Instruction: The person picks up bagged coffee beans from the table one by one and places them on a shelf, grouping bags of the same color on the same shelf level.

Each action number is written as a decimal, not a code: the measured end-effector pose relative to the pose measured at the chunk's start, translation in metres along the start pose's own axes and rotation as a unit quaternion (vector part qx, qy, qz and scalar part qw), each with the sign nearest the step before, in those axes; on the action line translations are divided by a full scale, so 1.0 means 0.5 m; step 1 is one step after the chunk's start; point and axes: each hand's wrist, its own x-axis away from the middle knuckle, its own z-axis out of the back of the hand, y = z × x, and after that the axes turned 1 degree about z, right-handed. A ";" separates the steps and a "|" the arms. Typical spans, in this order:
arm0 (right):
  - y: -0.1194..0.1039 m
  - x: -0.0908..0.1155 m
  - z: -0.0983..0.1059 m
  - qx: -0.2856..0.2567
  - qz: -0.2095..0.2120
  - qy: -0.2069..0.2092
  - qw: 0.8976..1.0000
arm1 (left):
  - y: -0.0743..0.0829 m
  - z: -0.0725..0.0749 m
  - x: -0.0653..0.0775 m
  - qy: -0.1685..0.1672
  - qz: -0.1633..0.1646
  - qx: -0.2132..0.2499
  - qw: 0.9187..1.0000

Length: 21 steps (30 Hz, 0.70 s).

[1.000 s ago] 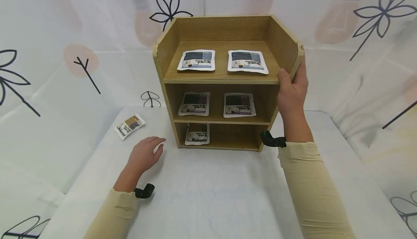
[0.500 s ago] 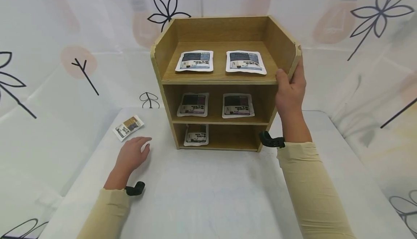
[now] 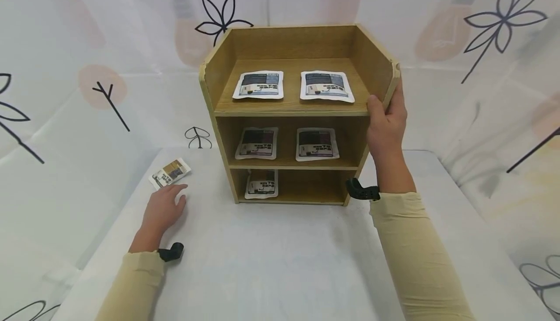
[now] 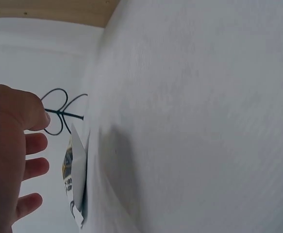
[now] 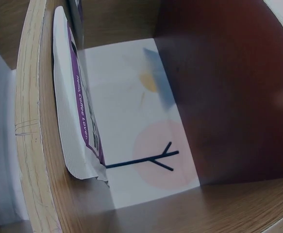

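Observation:
My left hand (image 3: 161, 209) is low over the white table, fingers relaxed and holding nothing. Just beyond its fingertips lies a brown-and-white coffee sachet (image 3: 169, 172). In the left wrist view the sachet (image 4: 75, 179) appears past my loosely bent fingers, apart from them. My right hand (image 3: 387, 126) grips the right side panel of a small wooden shelf (image 3: 290, 114), thumb on the inner front edge. Two blue-labelled sachets (image 3: 259, 85) lie on top. Two purple-labelled sachets (image 3: 257, 143) are in the middle tier. One dark-labelled sachet (image 3: 261, 184) sits at the left of the bottom tier.
The white table (image 3: 280, 262) runs in front of the shelf. Behind it hangs a pale cloth (image 3: 148, 29) printed with plants and bulbs. The right wrist view looks into the middle tier, where a purple sachet (image 5: 78, 111) reads "Hello, Coffee Lover".
My left hand has moved left across the table, from beside the shelf to the brown-and-white sachet. My right hand keeps its grip on the shelf. The head view has shifted slightly.

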 end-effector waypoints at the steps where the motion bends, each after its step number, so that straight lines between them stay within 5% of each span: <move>1: 0.005 -0.002 0.000 0.001 0.000 0.000 1.000 | -0.004 0.000 -0.001 -0.002 0.003 -0.001 1.000; 13: 0.002 0.000 0.001 -0.005 0.004 0.003 1.000 | -0.049 0.000 -0.024 -0.022 0.035 -0.005 0.999; 21: 0.013 -0.003 0.002 0.005 -0.001 0.001 1.000 | -0.064 0.000 -0.050 -0.095 0.104 -0.004 0.990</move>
